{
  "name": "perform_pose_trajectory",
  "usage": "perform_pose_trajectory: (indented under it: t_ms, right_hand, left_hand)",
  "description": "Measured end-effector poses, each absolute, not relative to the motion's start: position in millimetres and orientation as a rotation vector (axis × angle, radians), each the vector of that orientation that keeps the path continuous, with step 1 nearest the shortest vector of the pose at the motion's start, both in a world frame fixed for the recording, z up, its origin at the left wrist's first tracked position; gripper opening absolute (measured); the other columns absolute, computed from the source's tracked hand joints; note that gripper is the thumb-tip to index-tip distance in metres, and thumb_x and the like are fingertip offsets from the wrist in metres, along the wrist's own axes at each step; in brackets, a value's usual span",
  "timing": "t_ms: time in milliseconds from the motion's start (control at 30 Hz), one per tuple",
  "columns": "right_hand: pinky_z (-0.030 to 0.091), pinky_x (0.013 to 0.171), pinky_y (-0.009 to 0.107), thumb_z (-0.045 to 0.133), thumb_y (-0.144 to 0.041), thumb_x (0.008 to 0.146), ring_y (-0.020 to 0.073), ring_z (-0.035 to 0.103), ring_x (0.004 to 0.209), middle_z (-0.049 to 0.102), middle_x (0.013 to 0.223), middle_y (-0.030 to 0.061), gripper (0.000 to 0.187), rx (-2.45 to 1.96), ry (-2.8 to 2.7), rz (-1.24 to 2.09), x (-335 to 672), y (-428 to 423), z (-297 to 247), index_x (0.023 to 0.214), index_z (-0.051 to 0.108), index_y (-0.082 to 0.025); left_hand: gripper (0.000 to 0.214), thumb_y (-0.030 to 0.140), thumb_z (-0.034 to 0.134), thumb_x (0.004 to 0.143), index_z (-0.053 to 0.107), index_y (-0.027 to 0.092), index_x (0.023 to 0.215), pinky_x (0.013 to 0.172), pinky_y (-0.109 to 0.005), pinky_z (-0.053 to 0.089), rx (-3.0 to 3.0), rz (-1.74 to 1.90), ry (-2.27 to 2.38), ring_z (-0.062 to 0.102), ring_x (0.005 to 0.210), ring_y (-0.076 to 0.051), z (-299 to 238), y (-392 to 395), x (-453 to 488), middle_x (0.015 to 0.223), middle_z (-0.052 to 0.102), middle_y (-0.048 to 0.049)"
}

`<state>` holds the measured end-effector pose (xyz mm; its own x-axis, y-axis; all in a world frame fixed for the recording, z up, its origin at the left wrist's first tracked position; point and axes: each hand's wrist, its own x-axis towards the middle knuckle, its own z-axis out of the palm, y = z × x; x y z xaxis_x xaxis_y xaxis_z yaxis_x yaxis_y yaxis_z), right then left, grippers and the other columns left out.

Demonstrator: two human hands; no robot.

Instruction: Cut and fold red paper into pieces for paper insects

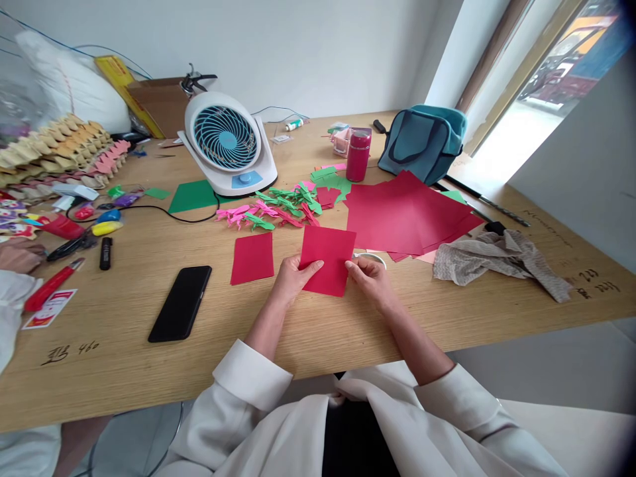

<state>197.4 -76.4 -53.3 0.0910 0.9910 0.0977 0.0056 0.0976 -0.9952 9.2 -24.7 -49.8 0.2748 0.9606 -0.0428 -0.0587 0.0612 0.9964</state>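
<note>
Between my two hands is a red paper sheet (pixel 328 255), held a little above the table. My left hand (pixel 291 281) grips its left edge, the thumb lying on top. At the right edge, my right hand (pixel 372 281) pinches it between thumb and fingers. Partly hidden behind my right hand is a white ring-shaped object (pixel 373 257), perhaps scissors handles or a tape roll. A smaller stack of red paper (pixel 252 258) lies left of my hands. Beyond them are folded pink and green paper pieces (pixel 278 209) in a loose pile.
Large red sheets (pixel 397 215) lie at right, near a grey cloth (pixel 497 258). A red tumbler (pixel 358 154), a blue bag (pixel 422 142) and a white fan (pixel 226 142) stand behind. A black phone (pixel 180 303) lies front left; a red utility knife (pixel 52 285) is farther left.
</note>
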Motion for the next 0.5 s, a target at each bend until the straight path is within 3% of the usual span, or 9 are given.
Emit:
perform_pose_trajectory:
  t_ms: [133, 333, 500]
  right_hand:
    - [0.027, 0.047, 0.025, 0.064, -0.057, 0.080, 0.0096, 0.034, 0.049, 0.043, 0.053, -0.0035, 0.045, -1.166, -1.084, 1.040, 199.5, -76.1, -53.0, 0.059, 0.052, -0.020]
    - [0.031, 0.051, 0.026, 0.065, -0.058, 0.079, 0.0113, 0.037, 0.053, 0.046, 0.057, -0.0028, 0.042, -1.209, -1.209, 0.992, 196.1, -78.5, -52.3, 0.063, 0.058, -0.019]
    - [0.028, 0.052, 0.026, 0.060, -0.053, 0.084, 0.0120, 0.035, 0.056, 0.039, 0.056, -0.0025, 0.049, -1.246, -1.427, 0.898, 191.6, -82.8, -48.5, 0.052, 0.043, -0.020]
  left_hand:
    - [0.042, 0.043, 0.081, 0.067, 0.075, 0.016, 0.099, 0.085, -0.038, 0.055, 1.301, 0.950, 0.996, 0.070, 0.095, -0.028, -50.6, -25.5, 9.5, 0.103, 0.076, -0.0085]
    - [0.043, 0.041, 0.083, 0.065, 0.075, 0.015, 0.098, 0.084, -0.037, 0.056, 1.175, 1.068, 0.993, 0.071, 0.091, -0.026, -48.4, -23.7, 9.5, 0.102, 0.076, -0.0092]
    - [0.042, 0.041, 0.082, 0.066, 0.074, 0.014, 0.097, 0.080, -0.035, 0.057, 1.164, 1.112, 0.969, 0.071, 0.086, -0.024, -47.5, -23.7, 10.3, 0.099, 0.076, -0.0089]
